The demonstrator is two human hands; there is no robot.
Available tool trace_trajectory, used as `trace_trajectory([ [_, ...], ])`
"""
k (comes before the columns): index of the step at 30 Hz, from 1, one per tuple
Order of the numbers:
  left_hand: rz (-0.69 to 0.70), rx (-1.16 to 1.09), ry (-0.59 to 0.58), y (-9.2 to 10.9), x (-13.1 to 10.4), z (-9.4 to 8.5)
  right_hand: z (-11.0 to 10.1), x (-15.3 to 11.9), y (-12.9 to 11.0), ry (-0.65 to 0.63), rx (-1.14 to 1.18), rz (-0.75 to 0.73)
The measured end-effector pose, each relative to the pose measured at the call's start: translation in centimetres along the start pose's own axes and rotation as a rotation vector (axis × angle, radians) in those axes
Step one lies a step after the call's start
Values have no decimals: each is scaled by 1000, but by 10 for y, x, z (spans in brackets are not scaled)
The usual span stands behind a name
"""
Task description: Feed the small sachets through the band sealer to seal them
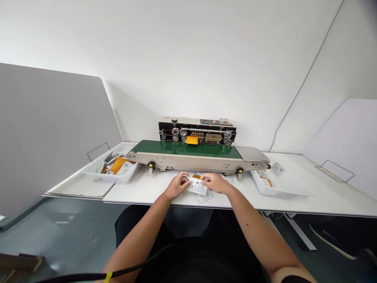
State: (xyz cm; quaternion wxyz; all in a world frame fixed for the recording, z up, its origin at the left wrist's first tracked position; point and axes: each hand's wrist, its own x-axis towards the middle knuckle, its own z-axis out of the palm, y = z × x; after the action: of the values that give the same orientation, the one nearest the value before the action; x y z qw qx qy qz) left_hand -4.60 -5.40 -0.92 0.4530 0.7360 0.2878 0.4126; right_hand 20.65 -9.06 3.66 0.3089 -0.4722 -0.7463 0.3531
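A small white printed pouch (198,187) is held just above the table in front of me. My left hand (177,186) pinches its left edge between thumb and fingers. At its upper right corner, my right hand (216,183) grips it with bent fingers. Something orange (196,177) shows at the pouch's top edge; I cannot tell whether it is inside or behind. Below the pouch lie more flat white packets (206,196), partly covered by it. Behind my hands stands a band sealing machine (197,131) with a green conveyor belt (165,147). An orange packet (192,140) sits at its rollers.
On the left, a white tray (129,177) holds orange and white packets and a dark-handled tool. To the right, another white tray (282,192) contains several packets. Grey partitions (53,133) flank the white table (138,194). A person's shoe (332,239) is under the table at right.
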Motion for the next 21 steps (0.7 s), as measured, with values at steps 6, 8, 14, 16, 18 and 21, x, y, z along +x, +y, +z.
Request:
trace_trajectory([
  [6,55,-7,64,2,-1,-2,-121,20,19,811,434,23],
  [8,65,6,68,2,-1,-1,-159,25,31,1136,507,59],
  [14,75,66,73,1,-2,-1,-202,40,52,1108,524,307],
  [16,77,83,74,1,-2,-2,-198,49,51,1017,538,335],
  [18,77,90,76,-1,-2,-3,-192,60,46,946,542,357],
  [21,80,95,77,-3,-2,-4,-183,78,39,888,527,367],
])
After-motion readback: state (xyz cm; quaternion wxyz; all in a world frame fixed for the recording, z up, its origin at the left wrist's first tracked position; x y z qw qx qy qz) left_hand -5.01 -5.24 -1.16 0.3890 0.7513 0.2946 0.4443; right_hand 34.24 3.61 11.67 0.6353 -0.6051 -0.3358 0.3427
